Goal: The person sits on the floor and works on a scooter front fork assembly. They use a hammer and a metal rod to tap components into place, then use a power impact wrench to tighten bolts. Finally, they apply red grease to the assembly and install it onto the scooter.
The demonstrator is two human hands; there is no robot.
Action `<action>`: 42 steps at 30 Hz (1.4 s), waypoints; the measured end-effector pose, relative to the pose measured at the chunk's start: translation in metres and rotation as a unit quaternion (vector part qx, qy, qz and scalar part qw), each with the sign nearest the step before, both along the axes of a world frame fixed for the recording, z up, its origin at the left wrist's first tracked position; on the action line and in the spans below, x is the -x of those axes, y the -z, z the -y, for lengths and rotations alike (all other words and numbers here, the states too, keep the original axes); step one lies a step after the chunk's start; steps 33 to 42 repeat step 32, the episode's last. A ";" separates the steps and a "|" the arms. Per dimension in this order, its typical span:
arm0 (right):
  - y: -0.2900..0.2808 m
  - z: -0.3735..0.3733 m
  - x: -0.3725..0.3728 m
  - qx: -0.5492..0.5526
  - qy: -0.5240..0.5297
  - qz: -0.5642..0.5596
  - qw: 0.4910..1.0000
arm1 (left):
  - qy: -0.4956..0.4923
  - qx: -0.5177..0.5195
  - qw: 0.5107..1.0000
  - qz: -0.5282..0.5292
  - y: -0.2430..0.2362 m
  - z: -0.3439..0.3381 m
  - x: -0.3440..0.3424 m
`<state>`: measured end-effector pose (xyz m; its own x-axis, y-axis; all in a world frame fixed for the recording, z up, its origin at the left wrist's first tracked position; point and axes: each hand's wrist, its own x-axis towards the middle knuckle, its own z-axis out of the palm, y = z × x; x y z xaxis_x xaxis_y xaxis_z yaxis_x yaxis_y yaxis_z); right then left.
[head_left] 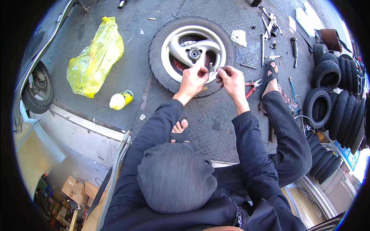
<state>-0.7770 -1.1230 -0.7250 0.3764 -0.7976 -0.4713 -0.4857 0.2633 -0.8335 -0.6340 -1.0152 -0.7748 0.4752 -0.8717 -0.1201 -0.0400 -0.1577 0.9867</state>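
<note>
Work surface: a grey checker-plate metal floor (115,73), stained in patches, stepping down at its near edge to a pale concrete ledge (83,133).

Far left: a mounted vehicle wheel (37,90) under a grey body panel. Below it, cardboard boxes (79,190) sit at a lower level.

Left of centre: a crumpled yellow plastic bag (94,57) lies on the floor. Near it, towards the ledge, a yellow bottle (121,99) lies on its side.

Centre: a small scooter wheel (192,54) lies flat on the floor, with a black tyre, a white three-spoke rim and a red disc visible between the spokes.

The left hand (192,79) is over the near rim edge, fingers pinched narrow on a small metal part (211,68). The right hand (230,79) is just beside it, also pinched narrow; what it grips is too small to identify. Both hands are over the tyre's near side.

Right of the hands: red-handled pliers (250,87) lie on the floor just beside a sandalled foot (270,79).

Upper right: spanners (268,24), a black-handled screwdriver (294,47), a scrap of white paper (239,37) and loose small parts are scattered on the floor.

Far right: stacked black tyres (331,90) line the edge of the area.
</note>
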 end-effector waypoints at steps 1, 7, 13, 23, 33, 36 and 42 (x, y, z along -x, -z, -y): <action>0.004 0.013 0.003 0.045 -0.052 -0.030 0.997 | 0.016 -0.007 1.000 0.006 0.006 0.015 0.000; 0.036 0.055 -0.011 0.163 -0.107 -0.174 0.965 | 0.013 -0.007 1.000 -0.005 0.029 0.044 0.008; 0.056 0.058 -0.013 0.127 -0.096 -0.099 0.982 | -0.034 -0.001 0.999 0.039 0.045 0.052 0.012; 0.062 0.057 -0.029 0.000 0.016 -0.099 0.995 | -0.037 0.052 0.983 0.170 0.049 0.056 0.013; 0.080 0.059 -0.040 0.161 -0.024 -0.173 0.971 | -0.090 0.005 0.996 -0.001 0.055 0.056 0.014; 0.080 0.059 -0.040 0.161 -0.024 -0.173 0.971 | -0.090 0.005 0.996 -0.001 0.055 0.056 0.014; 0.080 0.059 -0.040 0.161 -0.024 -0.173 0.971 | -0.090 0.005 0.996 -0.001 0.055 0.056 0.014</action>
